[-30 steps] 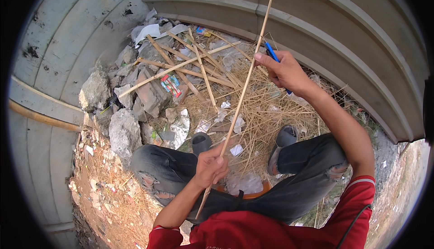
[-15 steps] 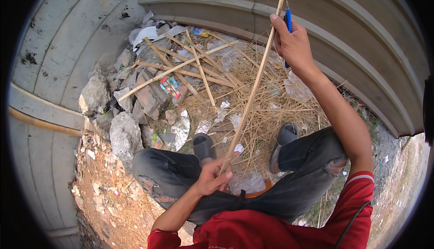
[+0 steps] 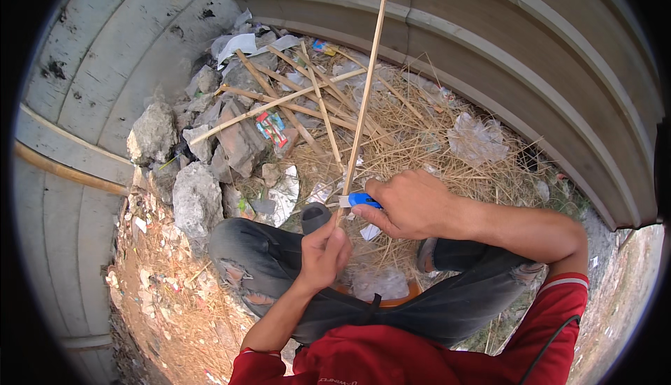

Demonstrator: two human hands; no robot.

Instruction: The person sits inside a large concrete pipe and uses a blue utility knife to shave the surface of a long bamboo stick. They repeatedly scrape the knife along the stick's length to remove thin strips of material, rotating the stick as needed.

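A long, thin bamboo strip (image 3: 370, 81) rises from between my knees and runs past the top edge of the view. Its near end is pinched in my left hand (image 3: 323, 255), fingers closed around it. My right hand (image 3: 416, 203) grips a blue utility knife (image 3: 363, 200), its thumb along the handle. The knife's short blade (image 3: 344, 202) lies against the strip just above my left fingers. Most of the knife's handle is hidden inside my right hand.
Several more bamboo strips (image 3: 300, 102) lie crossed over rubble and litter ahead. Grey rocks (image 3: 196, 200) sit at the left. Straw-like shavings (image 3: 426, 140) and a clear plastic bag (image 3: 479, 137) cover the ground. Corrugated metal sheeting (image 3: 503, 42) curves behind, with pale panels (image 3: 91, 56) on the left.
My right hand has come down from high on the strip to just above my left hand, bringing the knife blade onto the strip. The strip now stands more upright.
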